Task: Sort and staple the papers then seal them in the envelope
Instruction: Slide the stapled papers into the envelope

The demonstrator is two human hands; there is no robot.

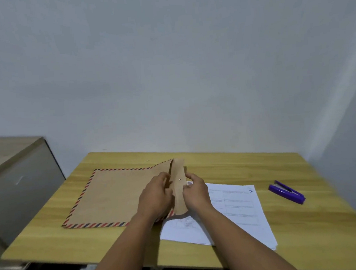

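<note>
On the wooden tabletop, a brown airmail envelope lies left. The left hand and right hand pinch its raised flap. Papers lie right beneath; a purple stapler sits far right.

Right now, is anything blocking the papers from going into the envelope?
Only the flap, held upright by both hands at the envelope mouth. The papers lie directly beside it.

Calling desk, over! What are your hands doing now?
Left hand and right hand both on the envelope, flap raised. Papers outside, flat on the table. Stapler off right. Nothing blocking.
</note>
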